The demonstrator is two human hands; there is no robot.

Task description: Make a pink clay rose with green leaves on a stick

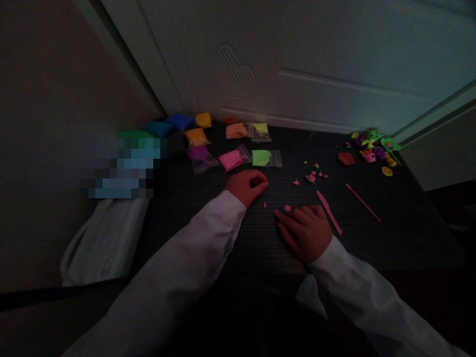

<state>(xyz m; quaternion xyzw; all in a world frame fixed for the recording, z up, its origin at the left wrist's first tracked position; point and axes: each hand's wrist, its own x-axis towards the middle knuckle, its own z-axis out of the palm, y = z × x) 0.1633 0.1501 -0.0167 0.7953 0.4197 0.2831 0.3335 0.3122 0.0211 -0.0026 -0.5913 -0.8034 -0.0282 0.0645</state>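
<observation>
My left hand (pixel 246 186) rests on the dark table (pixel 208 218) with its fingers curled into a loose fist; what is inside it is hidden. It lies just below a bag of pink clay (pixel 232 159) and a bag of green clay (pixel 265 158). My right hand (pixel 305 230) lies palm down with its fingers stretched flat on the table. Its fingertips are beside a small flat pink clay piece (pixel 287 208) and a tiny pink crumb (pixel 265 204). A pink modelling tool (pixel 329 212) lies right beside that hand.
Several clay bags in purple (pixel 201 157), orange (pixel 196 137), blue and yellow lie at the back left. A thin pink stick (pixel 362 202), pink crumbs (pixel 310 177) and a heap of small clay figures (pixel 374 146) sit at the right. A white bag (pixel 106 240) hangs off the left edge.
</observation>
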